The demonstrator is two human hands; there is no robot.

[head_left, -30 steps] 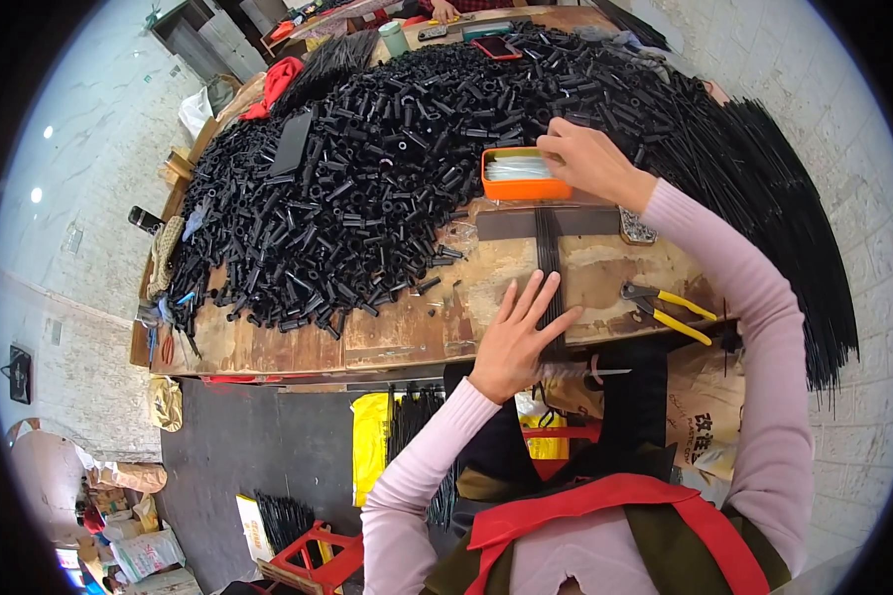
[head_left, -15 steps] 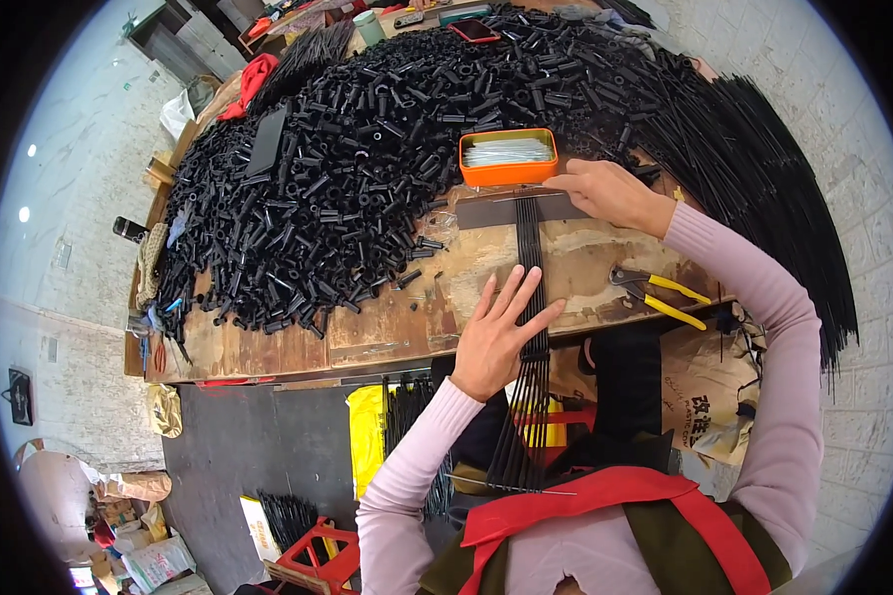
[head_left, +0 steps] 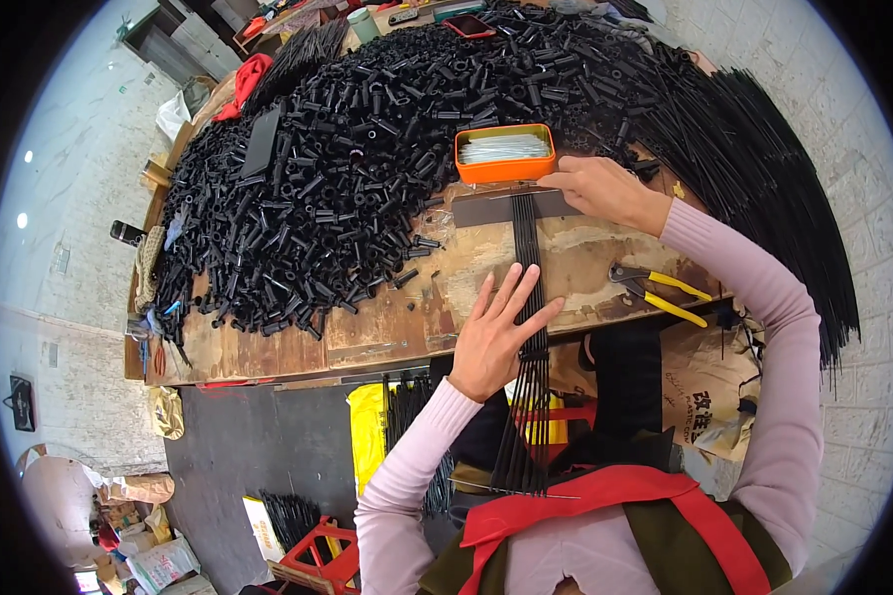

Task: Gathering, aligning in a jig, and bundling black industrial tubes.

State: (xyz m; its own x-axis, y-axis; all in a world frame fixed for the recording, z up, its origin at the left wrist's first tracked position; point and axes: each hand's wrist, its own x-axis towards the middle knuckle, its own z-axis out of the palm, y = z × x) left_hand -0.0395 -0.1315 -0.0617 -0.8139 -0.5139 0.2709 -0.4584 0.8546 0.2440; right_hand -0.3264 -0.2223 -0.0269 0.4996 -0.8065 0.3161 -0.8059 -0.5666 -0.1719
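Observation:
My left hand [head_left: 493, 337] lies with its fingers spread over a row of thin black rods [head_left: 528, 233] and presses on them. The rods run side by side from a dark grey strip [head_left: 481, 208] on the table, over the near edge, to my lap. A thin metal wire [head_left: 564, 496] crosses their near ends. My right hand [head_left: 610, 190] is by the strip's right part, finger and thumb pinched just in front of an orange box [head_left: 506, 172]. What that pinch holds is too small to make out. Thin pale metal pins [head_left: 501, 149] fill the box.
Yellow-handled pliers [head_left: 665, 293] lie on the wooden table [head_left: 387, 332] to the right. A large heap of short black tubes [head_left: 337, 188] covers the left and back. Long black rods [head_left: 754, 169] are piled at the far right. A red stool [head_left: 332, 555] stands low on the left.
The whole view has shifted very slightly. My right hand stays pinched near the box, and my left hand keeps its place on the rods.

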